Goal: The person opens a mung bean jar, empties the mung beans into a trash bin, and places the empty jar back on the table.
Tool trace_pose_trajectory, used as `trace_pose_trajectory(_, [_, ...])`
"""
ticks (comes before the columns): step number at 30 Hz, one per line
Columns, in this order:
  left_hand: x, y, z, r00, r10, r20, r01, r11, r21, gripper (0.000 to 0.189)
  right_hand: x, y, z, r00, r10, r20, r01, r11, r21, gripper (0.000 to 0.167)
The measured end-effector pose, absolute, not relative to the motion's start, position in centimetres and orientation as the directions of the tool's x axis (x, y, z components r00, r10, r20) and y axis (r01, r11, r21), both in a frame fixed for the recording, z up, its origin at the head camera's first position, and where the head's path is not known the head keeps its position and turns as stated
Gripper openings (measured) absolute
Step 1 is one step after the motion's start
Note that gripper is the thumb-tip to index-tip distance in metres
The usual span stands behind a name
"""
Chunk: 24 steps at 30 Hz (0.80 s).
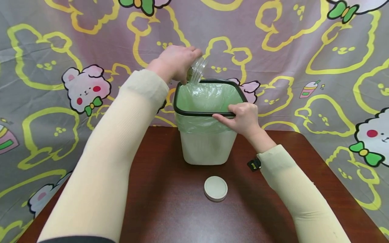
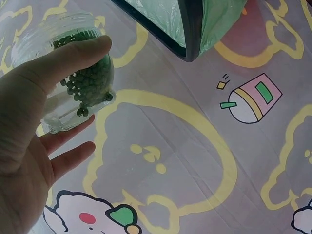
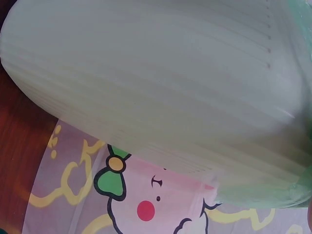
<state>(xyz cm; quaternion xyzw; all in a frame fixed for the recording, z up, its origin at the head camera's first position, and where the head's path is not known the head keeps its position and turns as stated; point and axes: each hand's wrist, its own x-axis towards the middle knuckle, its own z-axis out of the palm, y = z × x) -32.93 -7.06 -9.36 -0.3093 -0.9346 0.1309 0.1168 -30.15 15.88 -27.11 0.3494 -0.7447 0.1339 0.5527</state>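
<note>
My left hand (image 1: 176, 62) grips a clear jar (image 1: 199, 70) and holds it tilted, mouth towards the bin, over the left back of the rim. Small round green beans (image 2: 90, 78) lie inside the jar in the left wrist view, with the thumb across its side. The white trash bin (image 1: 209, 148) stands upright on the table, lined with a thin green bag (image 1: 225, 96) under a black rim (image 1: 197, 113). At the bin's front right corner my right hand (image 1: 244, 116) grips that rim, thumb outside. In the right wrist view the bin wall (image 3: 146, 87) fills most of the picture.
A round whitish lid (image 1: 215, 188) lies flat on the dark reddish-brown table (image 1: 170, 202), in front of the bin. Behind and on both sides hangs a grey-pink cloth (image 1: 115, 44) with cartoon animals. A small black device (image 1: 254, 164) shows at the right wrist.
</note>
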Motion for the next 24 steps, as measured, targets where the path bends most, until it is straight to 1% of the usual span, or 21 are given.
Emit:
trace_pose_trajectory(9, [-32.84, -7.14, -9.33, -0.771, 0.621, 0.144, 0.563, 0.769, -0.302, 0.094, -30.12, 15.82, -27.11, -0.148, -0.367, 0.918, -0.673, 0.718, 0.178, 0.069])
trace_pose_trajectory(17, [-33.14, -7.12, -9.27, -0.783, 0.610, 0.120, 0.550, 0.770, -0.324, 0.095, -30.26, 15.66, -27.10, -0.141, -0.373, 0.917, -0.674, 0.715, 0.187, 0.069])
trace_pose_trajectory(24, [-33.24, -7.20, -9.20, -0.776, 0.619, 0.125, 0.555, 0.763, -0.332, 0.092, -30.32, 15.58, -27.06, -0.152, -0.374, 0.915, -0.671, 0.718, 0.183, 0.069])
